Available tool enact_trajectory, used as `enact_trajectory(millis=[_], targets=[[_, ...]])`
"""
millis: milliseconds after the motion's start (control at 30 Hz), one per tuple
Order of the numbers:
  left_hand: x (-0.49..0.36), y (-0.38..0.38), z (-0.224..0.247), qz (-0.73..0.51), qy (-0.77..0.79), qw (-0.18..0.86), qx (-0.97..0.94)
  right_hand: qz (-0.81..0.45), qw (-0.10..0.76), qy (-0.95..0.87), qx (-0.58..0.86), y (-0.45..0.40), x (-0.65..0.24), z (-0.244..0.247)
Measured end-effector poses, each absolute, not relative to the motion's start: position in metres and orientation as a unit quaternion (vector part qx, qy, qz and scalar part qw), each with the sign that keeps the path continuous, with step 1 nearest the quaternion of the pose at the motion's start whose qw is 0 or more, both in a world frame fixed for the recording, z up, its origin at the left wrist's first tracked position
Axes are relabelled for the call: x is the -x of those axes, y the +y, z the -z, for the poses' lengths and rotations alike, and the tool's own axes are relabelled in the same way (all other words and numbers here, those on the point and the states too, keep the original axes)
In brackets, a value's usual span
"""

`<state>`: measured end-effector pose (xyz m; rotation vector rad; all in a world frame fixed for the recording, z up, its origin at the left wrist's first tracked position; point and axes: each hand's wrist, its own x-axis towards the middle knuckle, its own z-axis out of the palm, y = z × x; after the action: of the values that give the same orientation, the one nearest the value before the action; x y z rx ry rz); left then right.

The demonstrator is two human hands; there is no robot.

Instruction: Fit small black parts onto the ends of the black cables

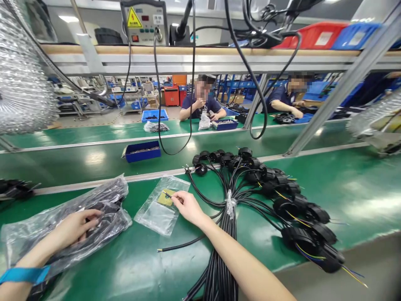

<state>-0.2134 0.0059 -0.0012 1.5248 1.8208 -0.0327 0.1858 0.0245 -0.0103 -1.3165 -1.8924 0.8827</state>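
My left hand lies on a clear plastic bag with black parts inside. Its fingers are loosely bent and apart, and I see nothing gripped in them. My right hand pinches a thin black piece with a pale tip, its kind unclear. Under that hand is a small clear zip bag with a yellowish flat piece in or on it. Right of it, a bundle of black cables is tied with clear plastic. Black round connectors with loose coloured wires fan out from the bundle.
A blue tray of small parts stands beyond the bench's metal rail. A slanted metal post rises at right. Black cables hang from the shelf above. Two co-workers sit across the line. Silver ducting bulges in at left.
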Motion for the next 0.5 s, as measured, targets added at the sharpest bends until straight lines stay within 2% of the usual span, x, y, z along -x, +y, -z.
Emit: enact_trajectory(millis=[133,200,367,500], targets=[[0.214,0.008,0.006,0.067,0.652,0.236,-0.718,-0.348,0.331,-0.724,0.494,0.024,-0.186,0.011],[0.211,0.008,0.003,0.068,0.644,0.206,-0.733,-0.357,0.334,-0.722,0.49,0.024,-0.186,0.011],[0.194,-0.002,-0.008,0.024,0.647,0.173,-0.742,-0.359,0.335,-0.717,0.495,0.025,-0.185,0.011],[0.197,-0.007,-0.009,-0.029,0.676,0.224,-0.702,-0.367,0.338,-0.707,0.5,0.025,-0.183,0.012]])
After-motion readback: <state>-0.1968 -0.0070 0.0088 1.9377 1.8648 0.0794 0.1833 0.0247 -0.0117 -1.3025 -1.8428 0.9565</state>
